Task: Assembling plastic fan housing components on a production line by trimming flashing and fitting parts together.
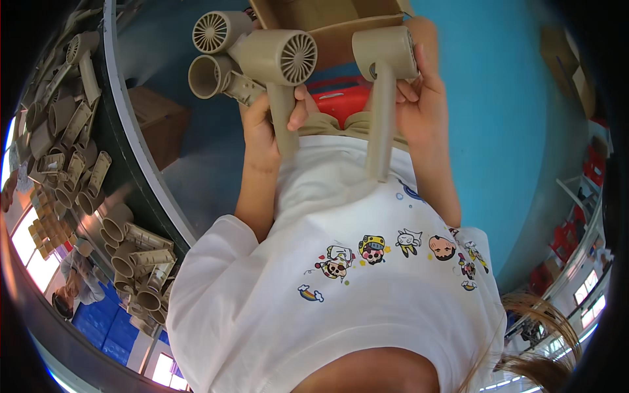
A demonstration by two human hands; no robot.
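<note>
partly hidden, left hand (265, 124) clamps several beige dryer shells (252, 56); right hand (419, 98) grips one shell (385, 65)

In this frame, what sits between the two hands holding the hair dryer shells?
In the head view, between the left hand and right hand shows a red plastic stool and, above it, a cardboard box.

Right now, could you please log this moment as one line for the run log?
left hand: grips several beige dryer shells | right hand: holds one dryer shell | below: cardboard box | left: conveyor
</note>
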